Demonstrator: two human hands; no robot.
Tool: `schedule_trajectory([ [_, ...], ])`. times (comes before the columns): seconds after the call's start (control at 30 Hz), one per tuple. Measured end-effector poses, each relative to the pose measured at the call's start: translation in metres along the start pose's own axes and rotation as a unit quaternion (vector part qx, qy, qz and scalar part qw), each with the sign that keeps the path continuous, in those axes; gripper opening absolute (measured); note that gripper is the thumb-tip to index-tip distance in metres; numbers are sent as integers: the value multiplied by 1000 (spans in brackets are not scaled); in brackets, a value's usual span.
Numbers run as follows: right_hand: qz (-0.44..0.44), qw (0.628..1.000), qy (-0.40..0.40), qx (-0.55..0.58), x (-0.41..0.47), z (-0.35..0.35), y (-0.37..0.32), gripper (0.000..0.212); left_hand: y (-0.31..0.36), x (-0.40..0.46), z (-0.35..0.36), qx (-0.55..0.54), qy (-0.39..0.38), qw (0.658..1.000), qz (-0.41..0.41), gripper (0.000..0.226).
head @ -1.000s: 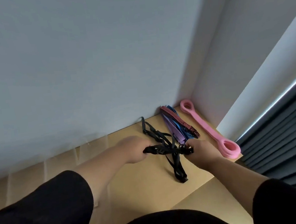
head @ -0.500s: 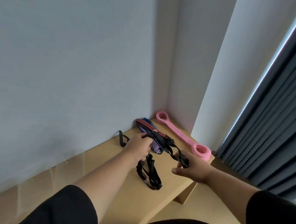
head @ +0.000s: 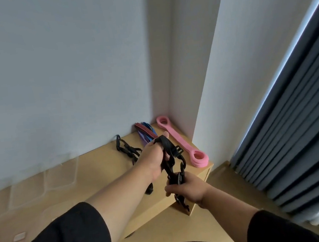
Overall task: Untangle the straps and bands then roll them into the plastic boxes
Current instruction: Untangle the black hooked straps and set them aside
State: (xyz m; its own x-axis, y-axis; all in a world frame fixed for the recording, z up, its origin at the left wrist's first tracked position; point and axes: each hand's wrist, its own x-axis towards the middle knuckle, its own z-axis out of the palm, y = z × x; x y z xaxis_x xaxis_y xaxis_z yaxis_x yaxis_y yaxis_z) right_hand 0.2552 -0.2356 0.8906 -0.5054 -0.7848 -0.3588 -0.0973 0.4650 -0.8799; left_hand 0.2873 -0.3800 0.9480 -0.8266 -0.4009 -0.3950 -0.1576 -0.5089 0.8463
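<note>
Left hand (head: 154, 158) grips black strap (head: 169, 147) lifted off table (head: 92, 167); right hand (head: 185, 189) at 5 o'clock pinches its buckle (head: 180, 177). Pink band (head: 178, 138) at 2 o'clock.

- A plain pale grey-blue wall (head: 61, 72) fills the upper left and meets a white corner pillar (head: 215, 75) on the right.
- A light wooden bench (head: 101, 178) stands pushed into that corner, its front edge catching less light than its top.
- Dark grey pleated curtains (head: 303, 145) hang at the right.
- A strip of bright daylight (head: 279, 72) shows along the curtain's edge.
- The floor (head: 222, 222) below is of similar light wood.
</note>
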Motion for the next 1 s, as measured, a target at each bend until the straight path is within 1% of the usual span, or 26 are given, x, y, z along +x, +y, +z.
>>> schedule_trajectory([
  [0.03, 0, 1000, 3, -2, -2, -1, 2, 8, 3, 2, -2, 25, 13, 999, 32, 15],
  [0.07, 0, 1000, -1, 7, -4, -3, 4, 11, 7, 4, -7, 60, 11, 996, 70, 13],
  [0.1, 4, 999, -9, 30, -6, -5, 7, 12, 14, 5, -15, 112, -3, 988, 104, 19],
  [0.13, 10, 998, -17, 62, -8, -7, 9, 12, 21, 5, -24, 198, -27, 971, 132, 24],
  [0.17, 19, 995, -24, 90, -10, -9, 11, 12, 27, 4, -36, 310, -52, 938, 143, 25],
  [0.2, 28, 994, -27, 103, -12, -10, 13, 11, 34, 2, -47, 423, -84, 893, 130, 20],
  [0.23, 37, 994, -27, 99, -13, -11, 16, 10, 39, 2, -59, 511, -113, 846, 99, 16],
  [0.27, 45, 994, -28, 92, -13, -12, 18, 10, 44, 1, -69, 559, -143, 815, 57, 14],
  [0.3, 52, 994, -33, 87, -13, -11, 21, 12, 48, 2, -77, 571, -168, 803, 14, 13],
  [0.33, 58, 994, -41, 89, -12, -11, 22, 14, 50, 3, -83, 563, -187, 805, -18, 13],
  [0.4, 59, 993, -55, 88, -8, -9, 22, 20, 52, 5, -90, 534, -189, 824, -33, 11],
  [0.43, 54, 993, -56, 84, -6, -9, 21, 23, 52, 7, -92, 502, -181, 845, -28, 8],
  [0.5, 42, 995, -51, 70, 2, -6, 19, 28, 51, 11, -93, 398, -161, 903, -20, 1],
  [0.53, 37, 997, -44, 56, 6, -5, 19, 27, 50, 15, -95, 354, -146, 924, -16, 4],
  [0.6, 36, 998, -26, 38, 17, -2, 17, 19, 48, 25, -101, 317, -93, 944, 1, 10],
  [0.7, 42, 997, 12, 58, 35, 2, 12, 17, 44, 46, -113, 268, 3, 963, 24, 13],
  [0.8, 42, 997, 23, 60, 56, 7, 5, 16, 41, 73, -128, 230, 80, 969, 39, 19],
  [0.9, 59, 997, 50, -11, 80, 20, 1, 13, 39, 102, -139, 213, 128, 968, 42, 31],
  [1.0, 69, 993, 59, -74, 104, 34, -2, 18, 35, 128, -148, 218, 160, 962, 33, 33],
])
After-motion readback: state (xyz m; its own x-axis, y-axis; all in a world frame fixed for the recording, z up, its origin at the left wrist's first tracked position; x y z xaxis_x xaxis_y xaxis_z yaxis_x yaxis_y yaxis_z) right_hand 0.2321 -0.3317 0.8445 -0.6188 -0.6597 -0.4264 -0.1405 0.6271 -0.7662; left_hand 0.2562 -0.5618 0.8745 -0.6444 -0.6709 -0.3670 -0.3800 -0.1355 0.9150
